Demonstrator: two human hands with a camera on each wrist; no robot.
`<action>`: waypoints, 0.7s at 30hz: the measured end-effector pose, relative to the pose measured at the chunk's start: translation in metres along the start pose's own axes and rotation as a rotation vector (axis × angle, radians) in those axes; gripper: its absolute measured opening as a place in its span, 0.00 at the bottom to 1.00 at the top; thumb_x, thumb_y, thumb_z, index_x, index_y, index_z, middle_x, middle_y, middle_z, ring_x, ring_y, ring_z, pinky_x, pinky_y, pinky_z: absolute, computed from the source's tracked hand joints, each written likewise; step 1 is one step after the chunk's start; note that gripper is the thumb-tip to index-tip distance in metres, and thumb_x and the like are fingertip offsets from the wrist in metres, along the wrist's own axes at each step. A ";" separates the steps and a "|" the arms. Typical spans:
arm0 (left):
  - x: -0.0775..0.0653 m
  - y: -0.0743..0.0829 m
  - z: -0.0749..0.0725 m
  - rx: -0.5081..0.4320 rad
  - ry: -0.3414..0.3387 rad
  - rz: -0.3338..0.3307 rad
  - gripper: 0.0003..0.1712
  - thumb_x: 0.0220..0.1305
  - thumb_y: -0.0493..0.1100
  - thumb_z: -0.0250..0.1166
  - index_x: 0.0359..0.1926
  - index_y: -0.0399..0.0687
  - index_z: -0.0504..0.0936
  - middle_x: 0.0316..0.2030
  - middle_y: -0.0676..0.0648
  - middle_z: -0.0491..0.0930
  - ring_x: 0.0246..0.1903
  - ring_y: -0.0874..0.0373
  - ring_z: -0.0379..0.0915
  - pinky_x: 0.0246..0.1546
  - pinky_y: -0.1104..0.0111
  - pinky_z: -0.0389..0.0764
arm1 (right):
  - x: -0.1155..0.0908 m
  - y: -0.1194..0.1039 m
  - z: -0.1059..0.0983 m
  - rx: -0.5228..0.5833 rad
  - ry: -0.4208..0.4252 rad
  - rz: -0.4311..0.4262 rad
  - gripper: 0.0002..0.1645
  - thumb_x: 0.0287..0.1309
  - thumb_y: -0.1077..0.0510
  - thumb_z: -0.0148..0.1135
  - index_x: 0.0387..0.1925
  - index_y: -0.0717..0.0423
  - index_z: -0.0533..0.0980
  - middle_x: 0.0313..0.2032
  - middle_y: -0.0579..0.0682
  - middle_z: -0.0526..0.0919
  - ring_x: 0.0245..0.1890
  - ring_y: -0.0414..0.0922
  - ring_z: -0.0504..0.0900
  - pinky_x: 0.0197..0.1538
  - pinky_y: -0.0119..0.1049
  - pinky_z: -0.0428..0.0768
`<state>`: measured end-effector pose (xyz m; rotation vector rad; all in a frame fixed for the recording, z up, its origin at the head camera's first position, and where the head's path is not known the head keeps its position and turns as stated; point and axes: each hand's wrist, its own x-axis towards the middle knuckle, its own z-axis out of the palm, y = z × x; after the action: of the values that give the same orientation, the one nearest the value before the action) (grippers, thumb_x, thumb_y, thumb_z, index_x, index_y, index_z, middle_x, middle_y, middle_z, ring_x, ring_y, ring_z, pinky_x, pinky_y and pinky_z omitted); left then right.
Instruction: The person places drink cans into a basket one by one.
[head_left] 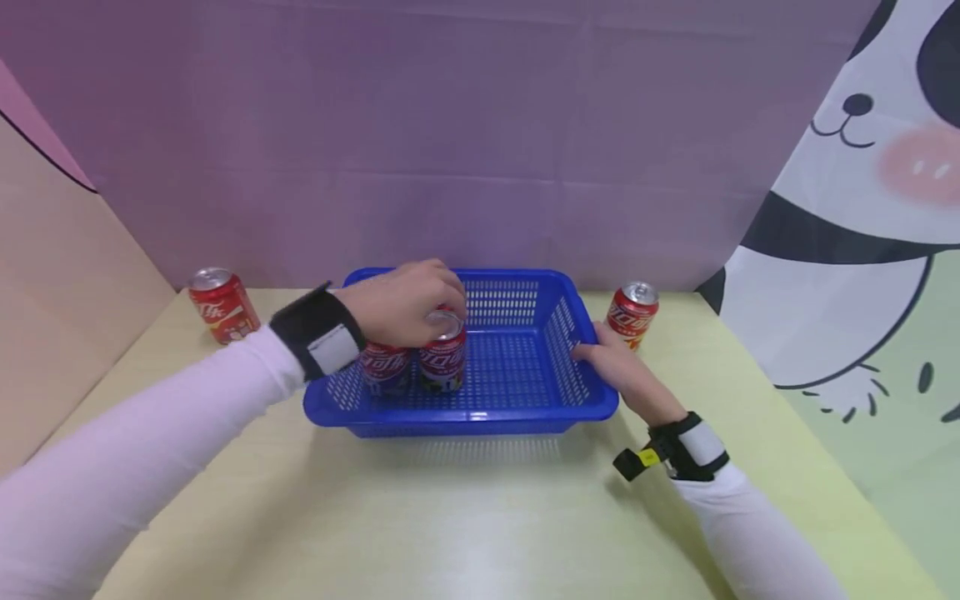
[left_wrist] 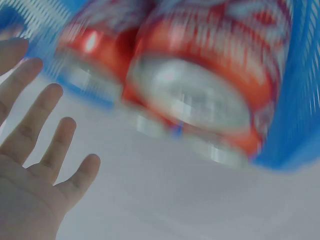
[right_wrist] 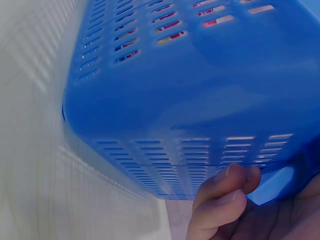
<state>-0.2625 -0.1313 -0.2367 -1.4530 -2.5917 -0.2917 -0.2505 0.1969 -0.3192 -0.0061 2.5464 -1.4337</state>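
A blue plastic basket [head_left: 480, 417] with slotted walls stands on the table. Red soda cans stand upright in its left half, among them a front can [head_left: 442, 371] and another can [head_left: 385, 371] beside it. Over these cans is my left hand [head_left: 408, 302], which partly hides them in the head view. The left wrist view shows that hand [left_wrist: 37, 165] with its fingers spread and apart from the blurred cans [left_wrist: 195, 95]. My right hand [head_left: 622, 375] holds the basket's right rim, and the right wrist view has its fingers [right_wrist: 220, 197] curled against the basket wall [right_wrist: 200, 100].
Outside the basket, one red can [head_left: 223, 304] stands at the table's back left. Another red can [head_left: 633, 315] is just right of the basket, close by the right hand. A purple cloth wall [head_left: 465, 150] rises behind the table [head_left: 450, 517].
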 end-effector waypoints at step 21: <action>-0.130 -0.024 0.038 -0.651 0.278 -0.860 0.47 0.74 0.48 0.55 0.77 0.38 0.34 0.72 0.26 0.48 0.66 0.27 0.52 0.57 0.38 0.65 | -0.001 -0.002 0.000 -0.016 0.011 0.004 0.35 0.65 0.59 0.51 0.69 0.68 0.57 0.59 0.67 0.70 0.53 0.60 0.75 0.56 0.53 0.75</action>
<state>-0.2173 -0.2410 -0.3057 -0.2213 -2.8195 -1.4089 -0.2502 0.1963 -0.3175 0.0046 2.5647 -1.4157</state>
